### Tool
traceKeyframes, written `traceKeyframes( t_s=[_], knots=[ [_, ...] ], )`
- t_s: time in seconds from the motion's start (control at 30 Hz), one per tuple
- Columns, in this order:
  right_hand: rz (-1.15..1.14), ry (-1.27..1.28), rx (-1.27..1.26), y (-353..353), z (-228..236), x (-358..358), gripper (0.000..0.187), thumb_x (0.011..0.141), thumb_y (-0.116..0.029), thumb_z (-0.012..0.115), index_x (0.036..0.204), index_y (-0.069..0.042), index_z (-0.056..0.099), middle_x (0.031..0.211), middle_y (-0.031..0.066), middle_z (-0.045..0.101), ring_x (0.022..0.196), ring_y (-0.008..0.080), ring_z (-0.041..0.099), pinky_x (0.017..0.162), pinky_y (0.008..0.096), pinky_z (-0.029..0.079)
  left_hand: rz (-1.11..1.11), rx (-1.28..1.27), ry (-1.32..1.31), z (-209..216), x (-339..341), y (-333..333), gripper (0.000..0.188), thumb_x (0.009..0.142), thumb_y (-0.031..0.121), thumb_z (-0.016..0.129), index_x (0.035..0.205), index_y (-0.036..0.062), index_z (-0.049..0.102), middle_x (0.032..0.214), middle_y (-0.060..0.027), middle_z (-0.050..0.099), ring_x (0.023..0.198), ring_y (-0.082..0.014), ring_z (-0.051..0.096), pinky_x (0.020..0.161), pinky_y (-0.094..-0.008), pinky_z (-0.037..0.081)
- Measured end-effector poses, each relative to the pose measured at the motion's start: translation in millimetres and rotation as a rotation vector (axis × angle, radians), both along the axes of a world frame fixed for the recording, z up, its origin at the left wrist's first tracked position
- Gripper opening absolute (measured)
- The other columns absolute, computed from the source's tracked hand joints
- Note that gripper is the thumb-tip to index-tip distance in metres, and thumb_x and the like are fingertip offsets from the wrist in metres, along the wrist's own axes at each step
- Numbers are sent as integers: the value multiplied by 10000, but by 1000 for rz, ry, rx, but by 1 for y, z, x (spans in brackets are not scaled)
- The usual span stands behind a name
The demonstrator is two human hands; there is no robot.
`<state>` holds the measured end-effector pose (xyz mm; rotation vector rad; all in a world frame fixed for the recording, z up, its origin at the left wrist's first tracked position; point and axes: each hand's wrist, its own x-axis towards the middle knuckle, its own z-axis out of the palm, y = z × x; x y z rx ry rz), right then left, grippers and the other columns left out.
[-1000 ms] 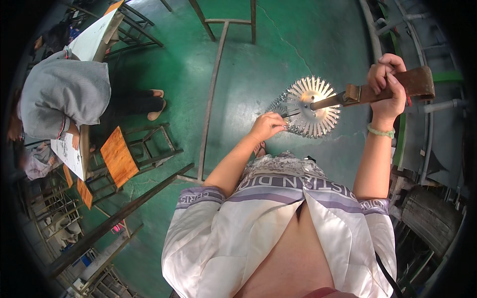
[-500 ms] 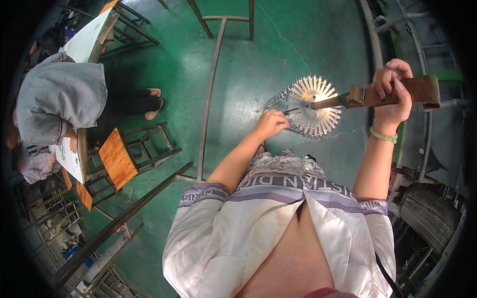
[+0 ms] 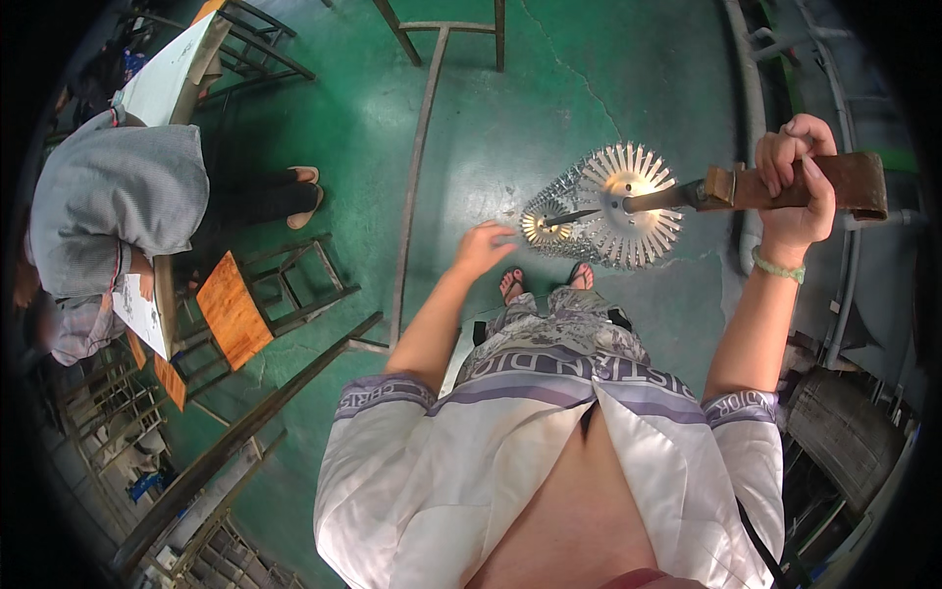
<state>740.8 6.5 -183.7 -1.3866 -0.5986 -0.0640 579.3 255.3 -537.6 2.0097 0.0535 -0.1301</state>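
My right hand is wrapped round a rusty rectangular metal tube on the right. From the tube's left end a dark rod runs to the middle of a large shiny disc with radial slots along its rim. A smaller slotted disc lies to its left, with a dark pointed spike at its centre. Silvery, toothed-looking metal pieces ring both discs; how they are joined is too fine to tell. Left of the small disc, my left hand is open and apart from it, fingers stretched out.
A grey metal frame bar crosses the green floor on the left. Beyond it stand a wooden-topped stool and a person in a grey top leaning over a table. Pipes run along the right side. My feet are below the discs.
My left hand has drawn back left from the small disc, and its fingers have come apart. My right hand and the tube have shifted slightly right. My feet have come into view.
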Motion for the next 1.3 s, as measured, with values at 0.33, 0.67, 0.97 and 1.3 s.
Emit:
traceKeyframes(
  t_s=[0.33,0.67,0.97,1.3],
  knots=[
    [74,-28,-10,-52,35,75,436,762,-237,435,1017,116,446,546,4,342,456,83,291,453,220,237,692,71,778,-117,-189,28,320,688,237,761,925,34,689,802,-69,688,673,-154,635,650,-292,498],
    [-12,-75,-111,-81,56,176,508,751,-283,438,1000,160,432,549,9,334,459,89,288,465,221,233,807,-344,972,-52,-115,-90,274,680,174,768,912,52,690,772,-32,660,570,-107,575,478,-240,415],
    [-123,-50,-108,-135,62,328,487,784,-259,423,1083,125,444,576,5,326,495,97,306,490,202,251,781,-272,829,-41,35,-42,258,677,74,762,908,-5,679,789,-66,664,668,-127,609,569,-259,494],
    [-277,-68,-68,-178,69,516,458,821,-221,425,1133,114,404,593,-1,328,519,81,311,480,184,236,630,-89,812,-74,268,51,255,678,173,760,899,58,704,827,-64,691,696,-137,645,643,-278,522]
  ],
)
